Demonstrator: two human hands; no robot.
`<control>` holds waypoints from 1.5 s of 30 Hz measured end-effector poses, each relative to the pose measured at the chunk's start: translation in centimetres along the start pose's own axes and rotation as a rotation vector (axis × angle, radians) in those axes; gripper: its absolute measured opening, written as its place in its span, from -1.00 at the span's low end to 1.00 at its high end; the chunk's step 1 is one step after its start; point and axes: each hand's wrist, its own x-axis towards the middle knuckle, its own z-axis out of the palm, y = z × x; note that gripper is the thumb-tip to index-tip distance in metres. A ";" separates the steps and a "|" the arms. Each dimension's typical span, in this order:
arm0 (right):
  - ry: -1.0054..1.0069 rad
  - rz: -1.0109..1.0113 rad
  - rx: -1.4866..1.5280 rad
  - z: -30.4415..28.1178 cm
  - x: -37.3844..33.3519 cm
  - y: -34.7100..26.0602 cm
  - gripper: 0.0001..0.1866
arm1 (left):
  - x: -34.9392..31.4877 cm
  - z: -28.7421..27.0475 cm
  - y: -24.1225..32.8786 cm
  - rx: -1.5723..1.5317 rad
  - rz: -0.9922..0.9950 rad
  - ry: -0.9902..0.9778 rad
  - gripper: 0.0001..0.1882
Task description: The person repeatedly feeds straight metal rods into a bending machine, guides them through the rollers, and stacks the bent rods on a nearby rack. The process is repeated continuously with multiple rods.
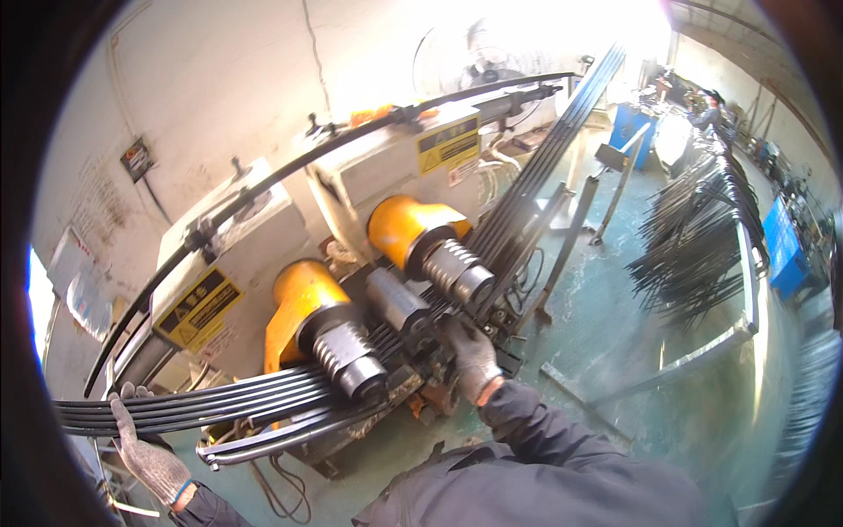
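Observation:
My left hand (155, 464), in a grey knitted glove, is at the left end of a row of black metal rods (250, 397). Its thumb lies in front of them and its fingertips show behind, closed around the rods. The rods run through a machine between two orange-housed heads with ribbed steel rollers (347, 356) (452, 268). My right hand (472, 356), gloved too, reaches to the machine's middle, beside a dark steel cylinder (397, 299). Its fingers look dark and blurred against the machine, so their grip does not show.
A curved black rail (290, 167) spans the machine's pale housings. The rods continue to the far upper right (571, 114) over metal stands (575, 237). At right, a large pile of thin dark rods (694, 228) hangs on a metal rack (746, 290). Cables loop below the machine.

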 end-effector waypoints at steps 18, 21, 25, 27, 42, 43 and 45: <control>-0.189 -0.212 0.024 3.3 5.8 -2.9 -0.57 | -6.0 21.8 7.7 0.225 0.247 -0.623 -0.69; -0.228 -0.205 0.008 3.0 6.2 -2.7 -0.63 | -6.7 23.7 7.9 0.299 0.279 -0.769 -0.66; -0.220 -0.127 0.012 2.5 6.7 -2.0 -0.60 | -6.8 24.3 7.8 0.318 0.259 -0.714 -0.65; -0.235 -0.183 -0.036 2.2 7.0 -1.7 -0.60 | -6.7 24.1 7.8 0.318 0.252 -0.732 -0.65; -0.224 -0.236 -0.125 2.2 7.0 -1.8 -0.57 | -7.4 24.1 8.2 0.340 0.267 -0.682 -0.66; -0.222 -0.248 -0.168 2.2 7.0 -1.9 -0.58 | -7.4 24.2 8.2 0.343 0.268 -0.674 -0.66; -0.234 -0.331 -0.242 2.2 7.0 -2.0 -0.61 | -7.3 24.2 8.2 0.333 0.265 -0.678 -0.65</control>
